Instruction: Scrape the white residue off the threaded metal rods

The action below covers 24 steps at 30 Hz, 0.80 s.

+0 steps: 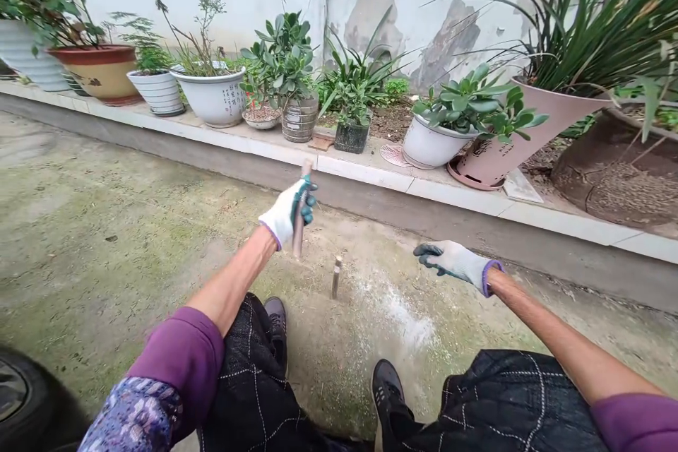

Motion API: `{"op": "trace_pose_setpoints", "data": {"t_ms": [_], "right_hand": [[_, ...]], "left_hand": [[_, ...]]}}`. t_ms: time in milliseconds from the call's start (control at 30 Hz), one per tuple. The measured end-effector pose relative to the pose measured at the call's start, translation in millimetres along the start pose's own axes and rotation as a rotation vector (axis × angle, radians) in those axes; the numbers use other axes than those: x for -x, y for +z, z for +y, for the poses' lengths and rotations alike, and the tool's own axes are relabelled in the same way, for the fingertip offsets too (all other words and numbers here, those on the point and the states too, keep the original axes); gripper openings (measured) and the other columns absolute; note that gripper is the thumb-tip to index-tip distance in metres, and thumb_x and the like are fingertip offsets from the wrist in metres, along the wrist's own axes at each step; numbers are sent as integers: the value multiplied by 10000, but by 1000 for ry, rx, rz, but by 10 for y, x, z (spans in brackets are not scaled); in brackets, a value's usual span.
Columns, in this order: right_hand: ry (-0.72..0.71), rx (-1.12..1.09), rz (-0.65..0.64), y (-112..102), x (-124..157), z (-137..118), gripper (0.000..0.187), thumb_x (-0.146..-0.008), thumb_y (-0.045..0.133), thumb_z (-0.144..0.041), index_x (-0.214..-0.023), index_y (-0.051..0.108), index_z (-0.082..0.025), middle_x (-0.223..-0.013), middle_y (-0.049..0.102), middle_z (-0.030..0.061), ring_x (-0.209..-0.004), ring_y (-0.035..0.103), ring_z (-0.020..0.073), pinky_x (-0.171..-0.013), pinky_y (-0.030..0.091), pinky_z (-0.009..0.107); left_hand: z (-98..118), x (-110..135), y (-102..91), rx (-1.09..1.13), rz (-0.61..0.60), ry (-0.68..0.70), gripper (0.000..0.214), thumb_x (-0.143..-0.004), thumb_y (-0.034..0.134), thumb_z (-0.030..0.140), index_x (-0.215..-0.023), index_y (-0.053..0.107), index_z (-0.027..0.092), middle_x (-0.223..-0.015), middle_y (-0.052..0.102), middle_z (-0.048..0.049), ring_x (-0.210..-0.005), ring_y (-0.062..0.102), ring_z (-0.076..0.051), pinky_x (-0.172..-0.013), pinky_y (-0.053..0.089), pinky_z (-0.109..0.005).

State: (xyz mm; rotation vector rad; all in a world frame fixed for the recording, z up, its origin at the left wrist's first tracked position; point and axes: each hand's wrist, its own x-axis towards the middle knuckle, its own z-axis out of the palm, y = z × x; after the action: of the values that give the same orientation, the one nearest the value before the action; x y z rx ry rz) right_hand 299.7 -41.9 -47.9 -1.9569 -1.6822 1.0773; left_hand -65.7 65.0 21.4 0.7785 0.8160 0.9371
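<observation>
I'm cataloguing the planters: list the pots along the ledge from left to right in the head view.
Red-brown pot → ribbed white pot → white pot with writing → grey ribbed pot → small black pot → white succulent pot → tilted pink pot.

White gloves (pixel 286 215) (teal fingertips, purple cuffs); black checked trousers (pixel 254 381); purple sleeves (pixel 183 353).

Materials and finishes, courtyard scene

Gloves: white knit cloth, teal rubbery coating on fingers (pixel 310 201). Handle (pixel 299 222) in left hand (pixel 286 215): matt brown wood. Stake (pixel 335 277): dull, weathered. Ground (pixel 106 240): rough concrete, mossy. Pots (pixel 215 95): glossy glazed ceramic. Ledge (pixel 365 173): smooth pale tile.
</observation>
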Motion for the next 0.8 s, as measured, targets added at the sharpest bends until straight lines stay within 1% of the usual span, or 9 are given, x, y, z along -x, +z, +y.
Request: {"op": "trace_pose_setpoints", "data": {"t_ms": [67, 167, 233, 300, 400, 467, 567, 667, 800], "right_hand": [[-24, -119, -16, 26, -38, -215, 399, -711, 700, -314, -1069, 718, -139, -1016, 720, 127, -838, 642, 219, -623, 551, 303], [-165, -374, -105, 86, -37, -669, 600, -691, 732, -381, -1232, 626, -143, -1168, 677, 160, -1021, 633, 264, -754, 567, 351], [-318, -512, -177, 133, -11, -928, 631, -735, 716, -398, -1311, 554, -198, -1315, 605, 140, -1139, 591, 269, -829, 556, 374], [-366, -516, -187, 174, 5, -1073, 536, -735, 727, -396, -1209, 592, -186, -1180, 654, 124, -1021, 625, 246, -789, 546, 355], [-323, -487, -144, 209, 1, -1085, 463, -799, 656, -485, -1141, 609, -176, -908, 679, 86, -780, 634, 210, -681, 517, 349], [-289, -477, -101, 207, -2, -1035, 508, -845, 566, -579, -1158, 611, -181, -850, 679, 87, -718, 626, 214, -633, 502, 356], [-318, -523, -100, 164, 24, -997, 555, -850, 544, -634, -1139, 638, -169, -845, 691, 108, -702, 625, 226, -623, 502, 367], [-410, -729, -153, 99, 62, -1001, 510, -829, 631, -571, -1145, 655, -172, -888, 709, 103, -717, 634, 229, -693, 521, 403], [-364, -941, -114, 73, 61, -954, 401, -815, 684, -528, -1083, 699, -231, -1049, 721, 79, -910, 660, 234, -820, 530, 383]], "left_hand": [[-180, 25, 211, -140, -62, -38, 337, -878, 604, 495, -990, 566, 180, -593, 519, 59, -371, 414, -60, -372, 372, -198], [-411, 41, 546, -352, -157, -89, 250, -889, 599, 405, -995, 562, 182, -612, 552, 46, -392, 450, -68, -398, 422, -206], [-513, 40, 721, -420, -225, -114, 220, -901, 570, 386, -973, 565, 178, -612, 548, 43, -396, 453, -73, -380, 409, -205], [-573, 40, 833, -462, -311, -118, 253, -898, 573, 424, -955, 581, 178, -618, 542, 44, -402, 444, -65, -382, 415, -199], [-614, 54, 902, -465, -384, -147, 345, -887, 565, 517, -947, 595, 179, -622, 538, 42, -402, 433, -61, -384, 425, -202], [-626, 74, 917, -433, -437, -195, 385, -886, 544, 555, -972, 592, 183, -634, 548, 38, -399, 431, -61, -385, 426, -208], [-632, 118, 943, -372, -493, -220, 436, -862, 565, 585, -1011, 587, 176, -654, 562, 30, -419, 456, -60, -411, 434, -206], [-617, 176, 962, -288, -550, -228, 471, -805, 638, 587, -1018, 580, 171, -719, 604, 10, -454, 487, -63, -447, 471, -222], [-561, 237, 904, -318, -597, -307, 466, -729, 741, 508, -1016, 553, 192, -694, 602, 23, -458, 504, -77, -442, 468, -225]]}}
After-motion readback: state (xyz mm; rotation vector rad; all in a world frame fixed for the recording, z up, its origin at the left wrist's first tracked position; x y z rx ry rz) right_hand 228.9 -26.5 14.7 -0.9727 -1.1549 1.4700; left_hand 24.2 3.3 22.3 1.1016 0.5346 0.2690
